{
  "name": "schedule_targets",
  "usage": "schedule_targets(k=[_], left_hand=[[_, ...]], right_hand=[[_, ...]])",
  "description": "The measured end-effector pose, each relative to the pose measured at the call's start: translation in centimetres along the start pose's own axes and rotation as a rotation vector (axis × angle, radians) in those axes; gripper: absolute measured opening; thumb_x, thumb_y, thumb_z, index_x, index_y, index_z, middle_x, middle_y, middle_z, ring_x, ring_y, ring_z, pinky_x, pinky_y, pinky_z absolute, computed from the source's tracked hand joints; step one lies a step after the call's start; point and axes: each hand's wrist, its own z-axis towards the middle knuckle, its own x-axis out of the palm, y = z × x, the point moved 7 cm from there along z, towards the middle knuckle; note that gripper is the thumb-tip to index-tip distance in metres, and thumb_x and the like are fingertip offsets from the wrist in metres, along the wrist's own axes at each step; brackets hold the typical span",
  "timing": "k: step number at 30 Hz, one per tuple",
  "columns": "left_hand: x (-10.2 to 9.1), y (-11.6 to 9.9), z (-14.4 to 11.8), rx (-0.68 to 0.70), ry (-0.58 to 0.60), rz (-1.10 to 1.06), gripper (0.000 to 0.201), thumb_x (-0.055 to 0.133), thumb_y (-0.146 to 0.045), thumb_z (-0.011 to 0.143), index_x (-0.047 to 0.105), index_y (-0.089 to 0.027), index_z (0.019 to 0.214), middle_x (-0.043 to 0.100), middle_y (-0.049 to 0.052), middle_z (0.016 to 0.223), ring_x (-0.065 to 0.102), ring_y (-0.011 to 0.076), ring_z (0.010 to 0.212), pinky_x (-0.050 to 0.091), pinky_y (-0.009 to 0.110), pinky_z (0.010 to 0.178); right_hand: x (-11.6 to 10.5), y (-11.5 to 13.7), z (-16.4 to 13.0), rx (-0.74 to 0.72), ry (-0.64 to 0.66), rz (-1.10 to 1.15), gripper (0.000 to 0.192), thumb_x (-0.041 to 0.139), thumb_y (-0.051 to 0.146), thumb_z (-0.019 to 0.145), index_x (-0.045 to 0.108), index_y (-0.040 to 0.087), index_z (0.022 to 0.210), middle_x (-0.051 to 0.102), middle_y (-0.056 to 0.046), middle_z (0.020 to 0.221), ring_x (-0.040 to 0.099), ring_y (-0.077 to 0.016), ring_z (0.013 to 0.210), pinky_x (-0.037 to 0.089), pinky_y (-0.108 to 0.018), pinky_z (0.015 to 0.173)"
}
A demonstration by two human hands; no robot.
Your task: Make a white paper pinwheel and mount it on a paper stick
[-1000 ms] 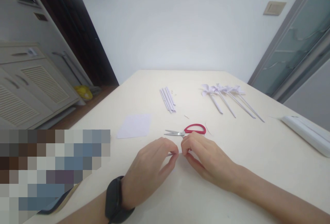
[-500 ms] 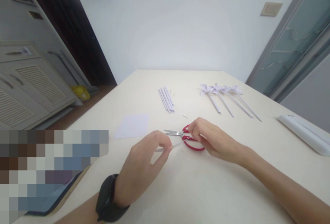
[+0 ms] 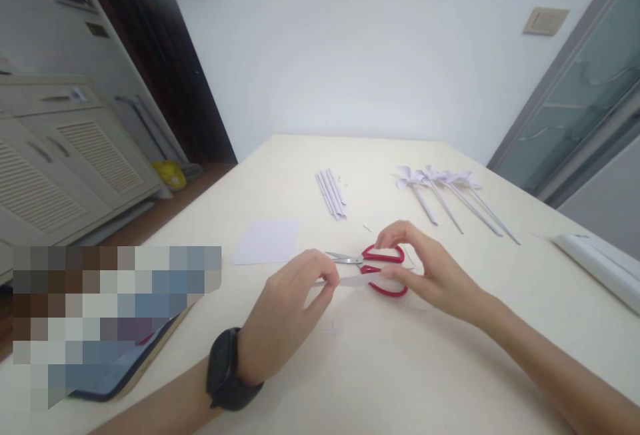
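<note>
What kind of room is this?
Probably a room at home, used for paper crafts. A big table holds red scissors and finished paper pinwheels, with a cupboard and a sliding door nearby.

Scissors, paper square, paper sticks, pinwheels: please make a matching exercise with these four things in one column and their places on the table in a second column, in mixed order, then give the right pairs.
Things:
1. scissors
2. paper square
3. paper sticks
4. pinwheels

Places:
A. far right part of the table, heads touching
B. under the right hand
C. far middle, in a bundle
D. flat, left of the scissors, beyond the left hand

Pairs: 1-B, 2-D, 3-C, 4-A
</note>
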Motion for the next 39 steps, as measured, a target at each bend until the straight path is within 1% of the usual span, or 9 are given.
schedule_targets(k=[2,4,9,17,22,29,33,37,39], left_hand=[[0.2,-0.1,-0.1,0.013,0.002,-0.011,0.018,0.043,-0.002,0.079,0.047,-0.02,0.078,0.055,0.0,0.08,0.053,0.0135,0.077,0.042,0.027,0.071],[0.2,-0.2,-0.1,0.016,-0.002,-0.015,0.018,0.044,-0.002,0.079,0.048,-0.02,0.078,0.055,0.0,0.08,0.053,0.0136,0.077,0.043,0.027,0.071],[0.4,-0.4,-0.2,0.033,-0.003,0.011,0.018,0.045,-0.002,0.079,0.05,-0.019,0.082,0.057,0.001,0.081,0.053,0.0143,0.079,0.043,0.029,0.073],[0.6,-1.6,-0.7,0.207,-0.051,0.024,0.019,0.049,-0.002,0.079,0.054,-0.018,0.088,0.061,0.003,0.082,0.055,0.0162,0.08,0.044,0.03,0.074],[0.7,-1.9,-0.7,0.216,-0.043,0.022,0.02,0.048,-0.001,0.078,0.054,-0.018,0.087,0.06,0.002,0.079,0.054,0.0157,0.078,0.044,0.029,0.072],[0.1,-0.8,0.0,0.108,-0.028,0.018,0.018,0.047,-0.003,0.079,0.054,-0.019,0.083,0.06,0.001,0.081,0.054,0.0142,0.079,0.043,0.028,0.074],[0.0,-0.2,0.3,0.04,-0.006,0.045,0.018,0.045,-0.003,0.078,0.052,-0.02,0.082,0.058,0.0,0.081,0.054,0.0138,0.078,0.042,0.027,0.073],[-0.1,0.1,0.4,0.006,-0.03,0.064,0.02,0.045,-0.002,0.076,0.05,-0.02,0.082,0.057,0.0,0.082,0.053,0.0147,0.078,0.042,0.028,0.072],[0.0,0.1,0.3,0.002,-0.035,0.055,0.021,0.044,-0.002,0.076,0.05,-0.02,0.084,0.057,0.001,0.083,0.053,0.015,0.078,0.042,0.028,0.073]], right_hand=[[1.8,1.2,-0.5,0.015,0.081,0.016,0.019,0.054,0.016,0.081,0.044,0.022,0.096,0.054,-0.004,0.096,0.053,-0.0173,0.087,0.046,-0.034,0.078],[2.8,1.6,-0.9,0.03,0.108,-0.006,0.015,0.048,0.011,0.082,0.045,0.021,0.093,0.054,-0.005,0.094,0.053,-0.0181,0.088,0.047,-0.033,0.072],[3.5,1.6,-1.2,0.004,0.108,-0.087,0.016,0.042,0.005,0.082,0.044,0.02,0.088,0.054,-0.005,0.088,0.052,-0.018,0.087,0.045,-0.031,0.069],[5.4,3.3,-1.9,-0.158,0.15,-0.227,0.015,0.04,0.005,0.082,0.039,0.02,0.086,0.052,-0.003,0.083,0.046,-0.0138,0.071,0.037,-0.025,0.061],[6.0,3.8,-2.2,-0.197,0.157,-0.271,0.017,0.038,0.003,0.081,0.038,0.02,0.086,0.05,-0.002,0.08,0.042,-0.0137,0.069,0.034,-0.025,0.059],[4.1,2.9,-1.5,-0.131,0.136,-0.299,0.018,0.04,0.002,0.079,0.038,0.02,0.085,0.05,-0.002,0.082,0.045,-0.0138,0.071,0.035,-0.025,0.059],[2.0,2.2,-0.8,-0.113,0.133,-0.294,0.018,0.04,0.002,0.079,0.04,0.02,0.083,0.05,-0.001,0.081,0.046,-0.0134,0.071,0.037,-0.025,0.061],[-1.2,0.3,-0.1,-0.034,-0.017,-0.32,0.015,0.042,0.005,0.08,0.043,0.02,0.085,0.05,-0.002,0.082,0.047,-0.0137,0.074,0.04,-0.026,0.065],[-2.1,-0.7,0.0,0.005,-0.083,-0.331,0.014,0.044,0.006,0.081,0.043,0.02,0.085,0.05,-0.001,0.082,0.048,-0.0137,0.074,0.04,-0.026,0.066]])
